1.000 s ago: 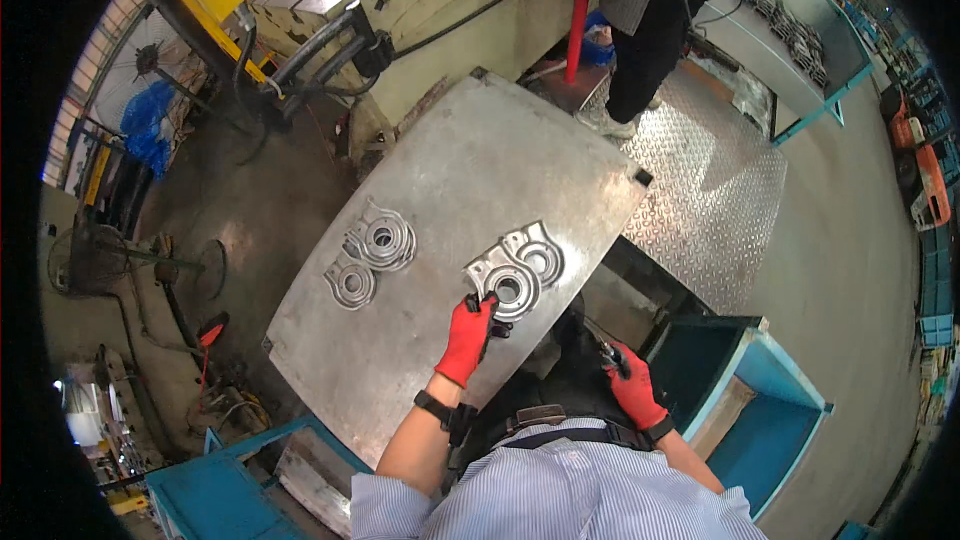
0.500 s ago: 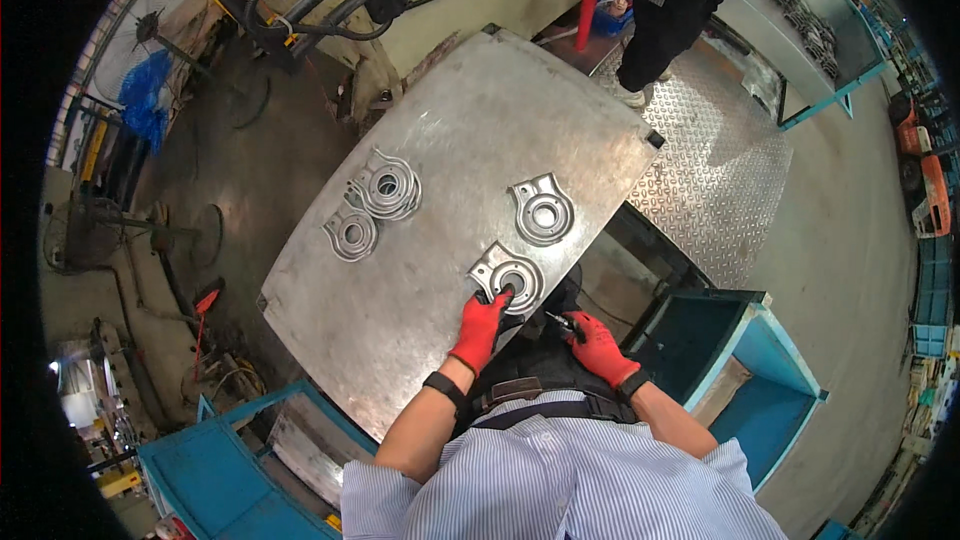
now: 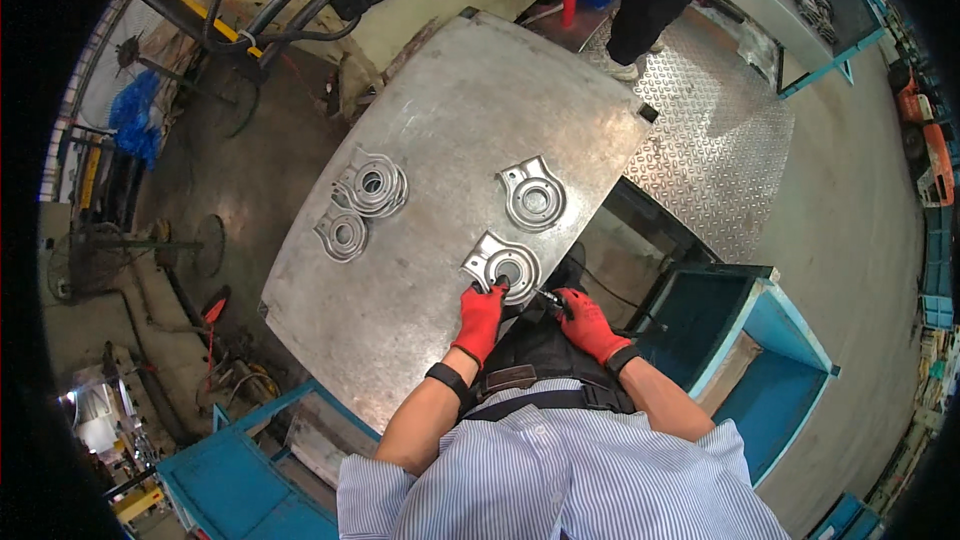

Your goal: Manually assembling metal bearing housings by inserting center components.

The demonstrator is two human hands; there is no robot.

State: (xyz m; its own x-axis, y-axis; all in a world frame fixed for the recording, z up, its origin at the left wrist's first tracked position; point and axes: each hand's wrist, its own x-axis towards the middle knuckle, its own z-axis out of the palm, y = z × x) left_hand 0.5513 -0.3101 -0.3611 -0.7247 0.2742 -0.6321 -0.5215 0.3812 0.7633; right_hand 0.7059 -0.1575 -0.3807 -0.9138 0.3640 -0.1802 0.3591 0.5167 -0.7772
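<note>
One metal part (image 3: pixel 489 250) sits at the table's (image 3: pixel 420 340) near right edge, my left hand (image 3: pixel 482 318) gripping its near side, my right hand (image 3: pixel 588 324) grasping a slim tool (image 3: pixel 549 297) beside it. Likely tool work on its edge; next calls for a steady hold.

Left gloved hand (image 3: pixel 482 318) grips near bracket (image 3: pixel 491 251), ringed grey metal, at table edge. Right gloved hand (image 3: pixel 587 326) holds slim dark tool (image 3: pixel 551 298), tip beside the bracket's rim. Far bracket (image 3: pixel 522 178) lies just beyond, apart. To the left on metal table (image 3: pixel 420 310): overlapping bracket pile (image 3: pixel 396 192), smaller-looking bracket (image 3: pixel 328 238) adjacent. Co-worker's leg (image 3: pixel 640 25) beyond table.
</note>
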